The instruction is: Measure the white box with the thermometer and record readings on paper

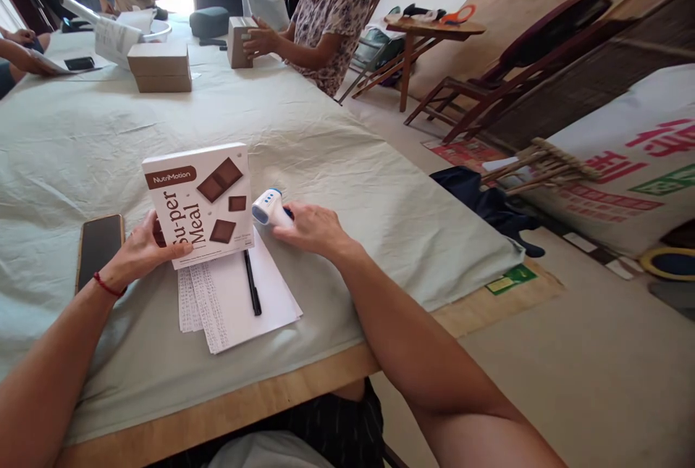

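Note:
My left hand (142, 245) grips the lower left corner of a white box (217, 200) printed with brown chocolate squares and "NutriMotion", tilted up over some papers. The thumb lies across its front; the other fingers are mostly hidden behind it. Just right of the box, my right hand (312, 227) is closed around the handle of a white-and-blue handheld scanner (270, 209), whose head points left toward the box. Beneath the box lie sheets of paper (239, 308) with handwriting along the left side. A black pen (253, 287) rests on them, its upper end hidden by the box.
A phone (99, 251) lies left of my left hand on the cloth-covered table (326, 142). Cardboard boxes (160, 69) stand at the far end, where a person's hands (263, 40) hold another box (239, 44). A chair (472, 91) and a large white sack (624, 149) are at right.

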{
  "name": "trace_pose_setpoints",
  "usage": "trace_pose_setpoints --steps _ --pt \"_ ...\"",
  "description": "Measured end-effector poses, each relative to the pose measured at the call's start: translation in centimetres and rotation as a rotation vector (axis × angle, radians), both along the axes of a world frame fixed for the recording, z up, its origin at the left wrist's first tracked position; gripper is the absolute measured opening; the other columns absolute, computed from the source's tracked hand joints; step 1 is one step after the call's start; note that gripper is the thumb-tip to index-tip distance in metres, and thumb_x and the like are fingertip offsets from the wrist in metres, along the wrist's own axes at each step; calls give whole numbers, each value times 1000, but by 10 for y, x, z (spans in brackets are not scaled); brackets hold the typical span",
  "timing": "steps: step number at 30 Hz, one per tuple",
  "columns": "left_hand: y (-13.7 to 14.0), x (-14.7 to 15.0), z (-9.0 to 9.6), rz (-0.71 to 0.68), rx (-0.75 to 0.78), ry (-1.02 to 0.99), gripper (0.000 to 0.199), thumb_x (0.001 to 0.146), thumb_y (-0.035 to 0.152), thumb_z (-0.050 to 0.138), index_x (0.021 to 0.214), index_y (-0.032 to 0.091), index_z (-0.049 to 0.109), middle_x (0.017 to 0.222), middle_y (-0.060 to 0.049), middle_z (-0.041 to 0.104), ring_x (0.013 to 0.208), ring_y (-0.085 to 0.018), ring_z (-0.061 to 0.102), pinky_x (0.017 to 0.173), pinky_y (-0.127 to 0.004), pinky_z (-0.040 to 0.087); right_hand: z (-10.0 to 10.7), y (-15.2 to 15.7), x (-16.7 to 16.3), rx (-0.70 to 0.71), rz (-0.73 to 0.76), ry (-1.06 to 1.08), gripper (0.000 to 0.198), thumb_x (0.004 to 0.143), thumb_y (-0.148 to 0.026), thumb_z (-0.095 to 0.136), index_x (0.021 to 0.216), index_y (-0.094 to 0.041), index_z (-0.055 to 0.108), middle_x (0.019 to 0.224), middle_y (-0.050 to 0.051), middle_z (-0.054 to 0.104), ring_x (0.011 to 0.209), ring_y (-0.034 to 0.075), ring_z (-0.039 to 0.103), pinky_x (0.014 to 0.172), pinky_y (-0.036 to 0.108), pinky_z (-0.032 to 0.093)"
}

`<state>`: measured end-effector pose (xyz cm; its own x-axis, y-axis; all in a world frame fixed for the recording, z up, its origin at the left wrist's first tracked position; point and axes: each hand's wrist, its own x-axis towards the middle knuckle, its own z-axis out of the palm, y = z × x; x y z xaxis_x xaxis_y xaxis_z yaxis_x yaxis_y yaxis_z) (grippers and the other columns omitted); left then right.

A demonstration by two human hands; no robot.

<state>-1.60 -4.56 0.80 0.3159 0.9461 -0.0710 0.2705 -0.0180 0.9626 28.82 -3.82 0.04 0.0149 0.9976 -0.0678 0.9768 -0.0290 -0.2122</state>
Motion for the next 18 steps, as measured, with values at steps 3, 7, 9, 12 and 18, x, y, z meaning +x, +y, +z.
trace_pose_setpoints --steps 3,7,9,12,18 --pt "-2 1 5 0 48 29 65 65 40 86 117 20 53 120 -12 70 109 -33 69 91 -50 60 -1 -4 -3 -33 74 -60 31 81 -34 61 107 -17 68 103 13 74 96 29 67 73 32 44" --pt "-4 1 12 13 70 35 64 64 43 87 116 20 56 120 -12 71 108 -33 69 91 -49 60 0 -13 -7 195 158 -94 28 83 -36 66 101 -14 66 107 19 70 99 30 63 75 34 43" --pt "-3 0 14 34 79 30 64 62 43 88 114 19 57 118 -12 71 107 -34 69 90 -49 60 -3 -19 -14 285 227 21 20 87 -34 64 98 -17 64 97 14 71 89 26 64 72 33 41" --pt "-1 -2 14 133 146 53 62 61 43 88 110 19 58 116 -12 71 108 -34 68 91 -48 60 -10 -29 -30 162 382 212 15 87 -34 67 90 -21 61 77 5 68 68 20 61 63 30 38" --pt "12 -6 -6 294 317 52 78 62 41 87 125 21 47 131 -14 63 118 -31 64 95 -46 58 -15 -39 -50 -18 503 80 23 85 -16 59 108 -19 62 83 7 71 67 20 61 58 31 32"
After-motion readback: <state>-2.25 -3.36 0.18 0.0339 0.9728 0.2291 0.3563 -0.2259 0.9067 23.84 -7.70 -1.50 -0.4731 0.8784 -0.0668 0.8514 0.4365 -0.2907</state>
